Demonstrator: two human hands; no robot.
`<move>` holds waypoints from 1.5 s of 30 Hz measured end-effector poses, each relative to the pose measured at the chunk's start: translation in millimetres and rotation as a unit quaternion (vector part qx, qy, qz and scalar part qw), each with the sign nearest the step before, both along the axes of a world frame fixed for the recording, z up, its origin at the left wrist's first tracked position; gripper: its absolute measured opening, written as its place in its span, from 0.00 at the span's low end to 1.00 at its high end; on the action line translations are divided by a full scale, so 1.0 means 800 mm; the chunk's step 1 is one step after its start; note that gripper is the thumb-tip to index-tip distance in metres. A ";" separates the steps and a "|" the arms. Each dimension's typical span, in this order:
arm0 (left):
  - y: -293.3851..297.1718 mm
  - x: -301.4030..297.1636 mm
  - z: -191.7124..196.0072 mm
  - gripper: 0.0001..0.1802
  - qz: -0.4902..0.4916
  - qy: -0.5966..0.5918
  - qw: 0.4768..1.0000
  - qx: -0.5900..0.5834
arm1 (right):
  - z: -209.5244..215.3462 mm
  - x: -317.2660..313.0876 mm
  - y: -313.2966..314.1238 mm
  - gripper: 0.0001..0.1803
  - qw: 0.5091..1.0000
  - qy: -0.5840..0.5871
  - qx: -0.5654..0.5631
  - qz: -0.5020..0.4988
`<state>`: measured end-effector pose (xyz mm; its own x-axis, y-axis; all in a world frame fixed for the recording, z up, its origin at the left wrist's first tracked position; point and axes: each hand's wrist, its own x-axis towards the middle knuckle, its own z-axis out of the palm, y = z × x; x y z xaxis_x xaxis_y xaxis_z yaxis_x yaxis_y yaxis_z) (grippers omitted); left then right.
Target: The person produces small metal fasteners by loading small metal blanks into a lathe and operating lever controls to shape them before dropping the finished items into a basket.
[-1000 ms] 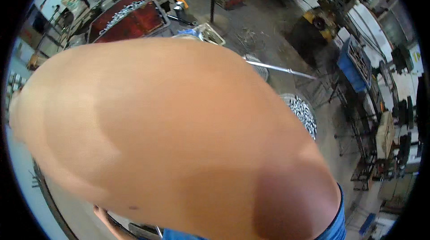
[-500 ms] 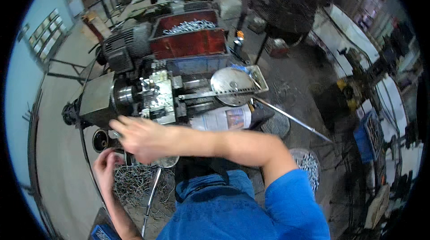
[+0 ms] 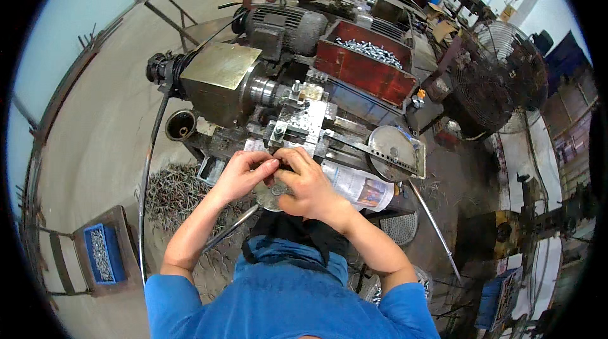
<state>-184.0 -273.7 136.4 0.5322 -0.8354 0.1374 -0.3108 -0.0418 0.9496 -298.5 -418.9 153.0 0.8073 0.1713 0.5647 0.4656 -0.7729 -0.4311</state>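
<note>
My left hand and my right hand meet in front of the metal tool slide of a small lathe. On both hands the fingers are bent and pinched, with the fingertips almost touching. Whatever they hold is too small or too covered to make out. Just beyond them lies the slide with its bolts, and left of it the round chuck comes out of the boxy headstock. Below the hands a round metal plate is partly hidden by my right hand.
A red bin of small metal parts stands behind the lathe, beside a motor. Metal shavings lie at the left, near a blue tray of parts. To the right are a round disc, a newspaper, a long rod and a large fan.
My right hand has drawn back from the headstock's front to meet my left hand, which has moved right and forward. The view has turned left, so the lathe now appears further right.
</note>
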 end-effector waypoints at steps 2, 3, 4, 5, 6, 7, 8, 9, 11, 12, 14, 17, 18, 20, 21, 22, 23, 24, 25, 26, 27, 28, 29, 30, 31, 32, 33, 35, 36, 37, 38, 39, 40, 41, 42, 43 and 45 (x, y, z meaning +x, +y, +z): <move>0.005 0.004 0.003 0.16 -0.024 0.049 0.998 0.040 | -0.001 0.004 -0.002 0.13 1.000 -0.001 -0.013 0.011; 0.007 0.005 0.001 0.16 -0.031 0.035 0.998 0.046 | -0.002 0.006 -0.003 0.13 0.999 0.006 -0.027 0.016; 0.009 0.007 0.000 0.16 -0.046 0.027 0.997 0.049 | -0.002 0.007 -0.006 0.13 0.999 0.014 -0.043 0.019; 0.011 0.010 -0.001 0.16 -0.061 0.018 0.997 0.053 | -0.005 0.008 -0.009 0.19 0.997 0.025 -0.062 0.028; 0.012 0.013 -0.002 0.16 -0.076 0.010 0.995 0.057 | -0.002 0.009 -0.009 0.19 0.997 0.023 -0.072 0.032; 0.014 0.013 0.007 0.17 -0.078 0.017 0.995 0.065 | 0.002 0.010 -0.009 0.19 0.996 0.022 -0.082 0.036; 0.014 0.016 0.006 0.17 -0.082 0.035 0.994 0.059 | 0.004 0.011 -0.009 0.19 0.995 0.022 -0.092 0.041; 0.016 0.019 0.005 0.17 -0.087 0.053 0.993 0.052 | 0.004 0.013 -0.009 0.18 0.994 0.022 -0.095 0.045; 0.019 0.023 0.004 0.16 -0.093 0.069 0.993 0.038 | 0.006 0.018 -0.008 0.15 0.993 0.023 -0.101 0.051; 0.020 0.025 0.005 0.16 -0.094 0.063 0.993 0.041 | 0.008 0.021 -0.008 0.16 0.993 0.024 -0.105 0.056; 0.022 0.029 0.008 0.16 -0.098 0.050 0.993 0.048 | 0.013 0.026 -0.008 0.16 0.991 0.027 -0.112 0.065; 0.025 0.035 0.015 0.16 -0.108 0.027 0.991 0.073 | 0.009 0.035 -0.010 0.16 0.989 0.038 -0.109 0.087; 0.027 0.038 0.014 0.15 -0.114 0.017 0.991 0.074 | 0.009 0.038 -0.010 0.16 0.989 0.043 -0.109 0.092; 0.031 0.045 0.012 0.15 -0.127 -0.005 0.989 0.080 | 0.008 0.043 -0.009 0.17 0.988 0.051 -0.106 0.101; 0.036 0.048 0.011 0.14 -0.102 -0.033 0.992 0.071 | 0.009 0.047 -0.010 0.17 0.987 0.050 -0.111 0.102; 0.044 0.052 0.012 0.14 -0.079 -0.061 0.993 0.062 | 0.012 0.053 -0.013 0.18 0.987 0.049 -0.116 0.102; 0.054 0.059 0.012 0.15 -0.055 -0.089 0.993 0.054 | 0.014 0.061 -0.018 0.18 0.986 0.047 -0.121 0.101; 0.072 0.074 0.011 0.15 -0.027 -0.144 0.985 0.088 | 0.018 0.074 -0.030 0.19 0.982 0.078 -0.134 0.104; 0.091 0.081 0.011 0.15 0.025 -0.112 0.990 0.083 | 0.022 0.088 -0.042 0.20 0.979 0.088 -0.172 0.058; 0.110 0.090 0.017 0.14 0.068 -0.082 0.987 0.120 | 0.021 0.103 -0.056 0.21 0.973 0.097 -0.209 0.011; 0.133 0.097 0.020 0.13 0.130 -0.070 0.981 0.124 | 0.019 0.124 -0.067 0.21 0.962 0.111 -0.247 -0.031; 0.160 0.106 0.016 0.13 0.188 -0.136 0.964 0.132 | 0.015 0.147 -0.077 0.20 0.949 0.121 -0.283 -0.070; 0.192 0.118 0.001 0.15 0.242 -0.257 0.919 0.176 | 0.002 0.170 -0.092 0.18 0.939 0.096 -0.320 -0.083; 0.217 0.123 -0.005 0.17 0.276 -0.315 0.882 0.215 | -0.013 0.190 -0.107 0.15 0.926 0.072 -0.358 -0.101; 0.244 0.126 -0.019 0.18 0.329 -0.350 0.827 0.291 | -0.025 0.208 -0.114 0.13 0.903 0.125 -0.387 -0.137; 0.269 0.125 -0.026 0.19 0.330 -0.388 0.795 0.330 | -0.027 0.217 -0.114 0.13 0.890 0.146 -0.407 -0.143; 0.288 0.118 -0.031 0.20 0.326 -0.348 0.796 0.373 | -0.029 0.225 -0.114 0.13 0.877 0.167 -0.425 -0.148; 0.322 0.105 -0.049 0.24 0.316 -0.264 0.818 0.401 | -0.034 0.237 -0.112 0.11 0.861 0.202 -0.441 -0.151; 0.333 0.098 -0.064 0.27 0.312 -0.220 0.841 0.385 | -0.035 0.242 -0.110 0.14 0.862 0.199 -0.441 -0.150; 0.334 0.090 -0.075 0.30 0.325 -0.184 0.847 0.379 | -0.034 0.242 -0.110 0.16 0.860 0.200 -0.444 -0.152; 0.336 0.079 -0.098 0.26 0.363 -0.227 0.833 0.350 | -0.036 0.243 -0.109 0.19 0.860 0.199 -0.446 -0.150; 0.337 0.085 -0.127 0.24 0.398 -0.236 0.827 0.318 | -0.040 0.245 -0.113 0.18 0.876 0.180 -0.424 -0.145; 0.337 0.088 -0.150 0.22 0.430 -0.243 0.821 0.285 | -0.047 0.249 -0.119 0.18 0.870 0.172 -0.433 -0.159; 0.334 0.089 -0.139 0.19 0.418 -0.185 0.824 0.334 | -0.048 0.249 -0.116 0.18 0.870 0.168 -0.436 -0.154; 0.336 0.093 -0.149 0.18 0.420 -0.219 0.818 0.327 | -0.045 0.249 -0.113 0.18 0.871 0.164 -0.439 -0.150; 0.332 0.092 -0.150 0.17 0.426 -0.228 0.811 0.329 | -0.045 0.249 -0.111 0.18 0.860 0.186 -0.447 -0.158; 0.326 0.088 -0.140 0.16 0.431 -0.240 0.801 0.338 | -0.042 0.247 -0.110 0.18 0.877 0.184 -0.420 -0.147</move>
